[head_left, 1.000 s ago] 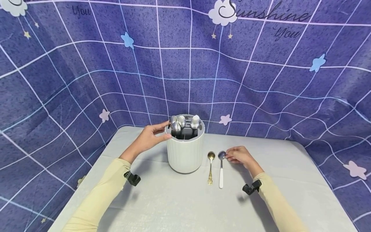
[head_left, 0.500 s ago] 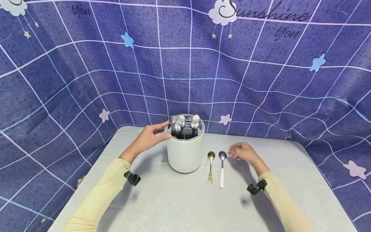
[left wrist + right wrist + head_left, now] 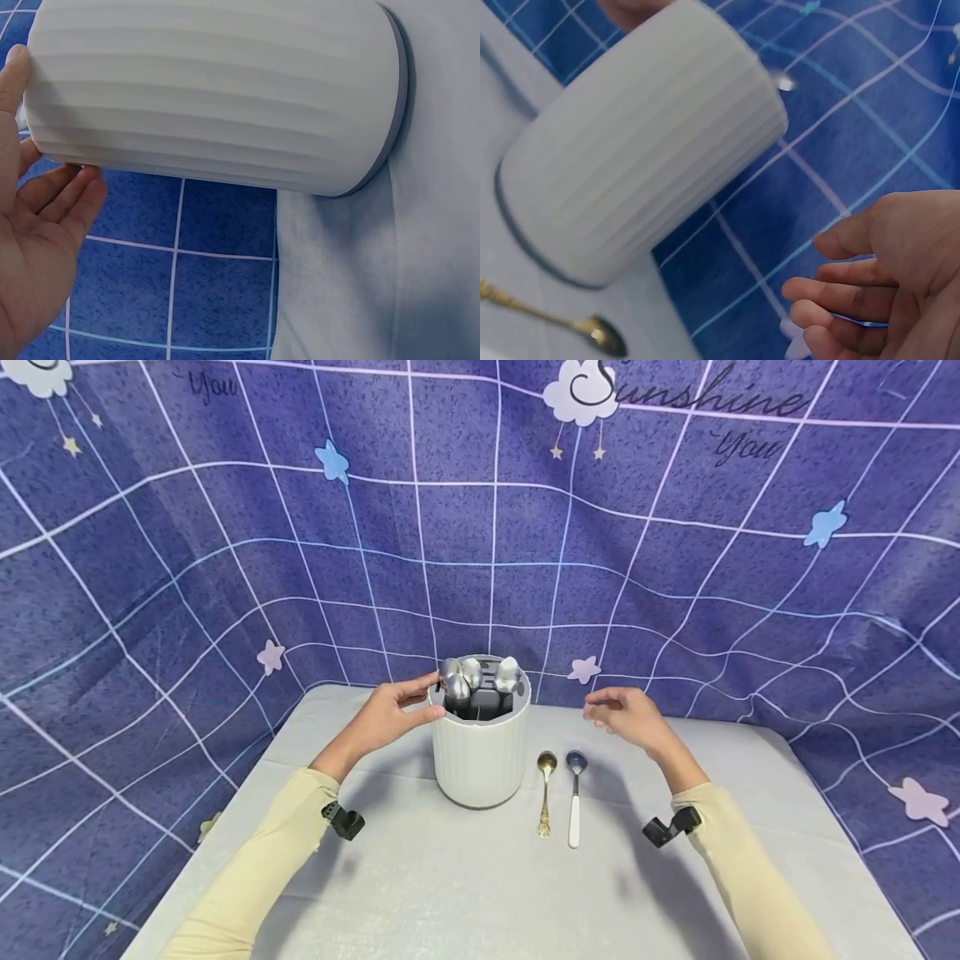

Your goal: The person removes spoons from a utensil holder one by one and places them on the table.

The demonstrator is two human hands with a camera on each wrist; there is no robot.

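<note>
My left hand (image 3: 391, 717) holds a white ribbed utensil holder (image 3: 480, 764) near its rim, thumb at the front and fingers at the side. The left wrist view shows the fingers (image 3: 79, 199) against its wall (image 3: 217, 97). Several spoons (image 3: 457, 687) stand bowl up inside. To the right of the holder, a gold spoon (image 3: 544, 793) and a white-handled spoon (image 3: 575, 802) lie side by side. My right hand (image 3: 630, 720) is raised beyond the white-handled spoon, fingers loosely bent and nothing in them; the right wrist view also shows this hand (image 3: 885, 285) apart from the holder.
A pale cloth covers the table (image 3: 450, 893). Behind it and along the sides hangs a blue curtain (image 3: 375, 527) with a grid and stars. A small black camera sits on each wrist.
My right hand has left the white-handled spoon's bowl and lifted up and away toward the back. The spoon stays on the table, and my left hand keeps its place at the holder.
</note>
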